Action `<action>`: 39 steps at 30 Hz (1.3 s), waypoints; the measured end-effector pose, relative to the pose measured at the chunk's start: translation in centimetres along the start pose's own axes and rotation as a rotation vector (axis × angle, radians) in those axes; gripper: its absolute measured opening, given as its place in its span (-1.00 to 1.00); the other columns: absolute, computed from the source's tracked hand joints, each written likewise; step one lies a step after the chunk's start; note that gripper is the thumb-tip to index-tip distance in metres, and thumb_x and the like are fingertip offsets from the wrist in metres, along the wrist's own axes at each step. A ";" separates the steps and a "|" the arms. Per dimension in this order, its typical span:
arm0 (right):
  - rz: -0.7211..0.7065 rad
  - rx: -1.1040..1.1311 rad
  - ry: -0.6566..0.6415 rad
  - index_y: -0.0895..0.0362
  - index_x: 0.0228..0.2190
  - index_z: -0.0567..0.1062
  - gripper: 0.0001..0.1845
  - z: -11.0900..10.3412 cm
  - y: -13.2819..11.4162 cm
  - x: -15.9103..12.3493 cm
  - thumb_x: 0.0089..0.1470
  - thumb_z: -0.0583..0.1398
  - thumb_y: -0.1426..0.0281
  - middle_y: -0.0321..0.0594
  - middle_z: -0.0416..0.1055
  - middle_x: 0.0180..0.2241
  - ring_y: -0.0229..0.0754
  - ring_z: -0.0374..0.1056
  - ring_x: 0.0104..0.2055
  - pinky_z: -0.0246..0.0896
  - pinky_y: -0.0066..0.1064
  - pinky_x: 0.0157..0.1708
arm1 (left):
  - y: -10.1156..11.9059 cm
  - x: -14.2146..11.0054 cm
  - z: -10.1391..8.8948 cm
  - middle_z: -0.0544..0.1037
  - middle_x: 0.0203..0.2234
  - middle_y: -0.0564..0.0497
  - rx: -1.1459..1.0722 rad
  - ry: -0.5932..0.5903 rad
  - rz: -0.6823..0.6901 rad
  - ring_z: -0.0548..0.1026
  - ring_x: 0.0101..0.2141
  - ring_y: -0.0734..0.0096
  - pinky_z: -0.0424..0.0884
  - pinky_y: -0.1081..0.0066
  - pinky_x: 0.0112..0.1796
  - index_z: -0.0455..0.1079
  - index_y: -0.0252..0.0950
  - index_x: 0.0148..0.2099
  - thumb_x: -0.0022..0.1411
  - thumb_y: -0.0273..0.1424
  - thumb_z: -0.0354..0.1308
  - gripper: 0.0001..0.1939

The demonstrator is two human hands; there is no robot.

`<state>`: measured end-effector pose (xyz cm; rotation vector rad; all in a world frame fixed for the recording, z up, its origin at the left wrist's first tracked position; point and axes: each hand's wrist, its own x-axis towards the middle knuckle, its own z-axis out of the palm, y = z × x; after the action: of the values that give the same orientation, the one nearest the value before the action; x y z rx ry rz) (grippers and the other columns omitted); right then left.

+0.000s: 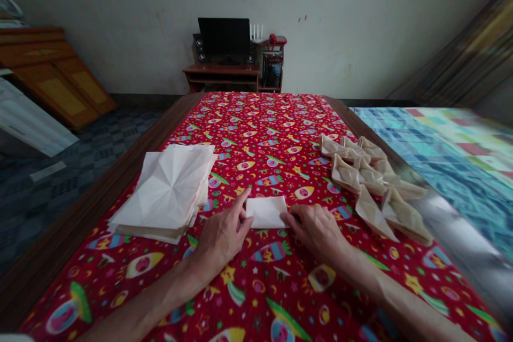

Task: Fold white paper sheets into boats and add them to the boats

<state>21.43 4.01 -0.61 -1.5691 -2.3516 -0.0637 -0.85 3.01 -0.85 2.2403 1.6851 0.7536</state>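
- The right hand [316, 224] is hiding its own curled fingertips and a corner of the folded white paper [265, 212]; whether it is pinching cannot be told.
- The top sheet [170, 184] is covering most of the sheets below.
- The folded paper shapes [368, 171] are overlapping, hiding parts of one another.
- Both forearms are running off the bottom edge.
- The curtain [460, 53] is blurring and leaving at the right.

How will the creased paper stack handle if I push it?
The creased paper stack would probably fan apart, since its sheets lie skewed rather than squared. Its corners look thin, so likely floppy. Lying flat, it seems unlikely to roll.
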 end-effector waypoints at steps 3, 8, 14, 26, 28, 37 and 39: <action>0.026 -0.020 -0.097 0.11 -0.53 0.47 -0.67 -0.6 -0.3 0.6 0.19 0.09 0.25 -0.26 0.41 -0.60 -0.23 0.32 -0.53 -0.12 -0.40 -0.51 | -0.1 0.1 0.0 0.55 -0.44 0.13 0.049 -0.010 0.044 0.49 -0.50 0.47 0.32 0.52 -0.48 0.27 -0.16 0.14 0.20 -0.46 0.09 -0.56; 0.065 -0.039 -0.202 0.11 -0.53 0.47 -0.64 -0.9 -0.5 1.2 0.20 0.07 0.23 -0.24 0.41 -0.60 -0.23 0.32 -0.53 -0.17 -0.40 -0.52 | -0.1 0.0 0.0 0.56 -0.31 0.04 0.094 -0.017 0.136 0.53 -0.34 0.39 0.40 0.47 -0.34 0.42 -0.19 -0.04 0.22 -0.47 0.08 -0.73; 0.053 -0.086 -0.178 0.13 -0.47 0.50 -0.66 -0.9 -0.5 1.0 0.20 0.07 0.22 -0.20 0.44 -0.54 -0.19 0.35 -0.48 -0.14 -0.39 -0.49 | 0.4 -0.1 -0.2 0.46 -0.33 -0.01 0.147 -0.007 0.301 0.46 -0.28 0.37 0.43 0.38 -0.24 0.42 -0.24 -0.07 0.29 -0.49 0.00 -0.77; 0.064 -0.111 -0.195 0.10 -0.53 0.44 -0.62 -0.5 -0.3 1.1 0.20 0.06 0.17 -0.22 0.39 -0.60 -0.20 0.33 -0.52 -0.23 -0.39 -0.53 | 0.9 -1.4 0.8 0.30 0.16 -0.04 0.124 -0.193 0.514 0.16 0.21 0.33 0.26 0.18 0.14 0.19 -0.27 0.21 0.28 -0.62 -0.12 -0.53; 0.065 -0.111 -0.204 0.10 -0.51 0.44 -0.63 -0.6 -0.5 1.1 0.20 0.05 0.18 -0.22 0.41 -0.59 -0.19 0.34 -0.52 -0.25 -0.39 -0.53 | 1.1 -1.4 0.6 0.30 0.16 -0.05 0.133 -0.202 0.522 0.17 0.21 0.32 0.24 0.17 0.14 0.19 -0.29 0.21 0.28 -0.62 -0.13 -0.53; 0.079 -0.138 -0.163 0.10 -0.53 0.44 -0.63 -0.5 -0.8 1.1 0.20 0.05 0.19 -0.21 0.42 -0.60 -0.19 0.35 -0.52 -0.24 -0.39 -0.53 | 1.4 -1.3 0.1 0.31 0.15 -0.07 0.152 -0.219 0.535 0.20 0.19 0.28 0.24 0.17 0.14 0.22 -0.31 0.19 0.28 -0.62 -0.13 -0.54; 0.072 -0.132 -0.129 0.10 -0.54 0.44 -0.63 -0.3 -0.7 1.0 0.19 0.06 0.19 -0.22 0.41 -0.60 -0.19 0.34 -0.52 -0.22 -0.39 -0.52 | 1.4 -1.3 0.2 0.31 0.16 -0.06 0.140 -0.222 0.530 0.18 0.20 0.30 0.23 0.18 0.15 0.22 -0.31 0.19 0.28 -0.62 -0.13 -0.54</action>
<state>20.50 4.55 0.07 -1.7680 -2.4297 -0.1059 0.14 1.38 -0.70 2.7903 1.0792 0.4673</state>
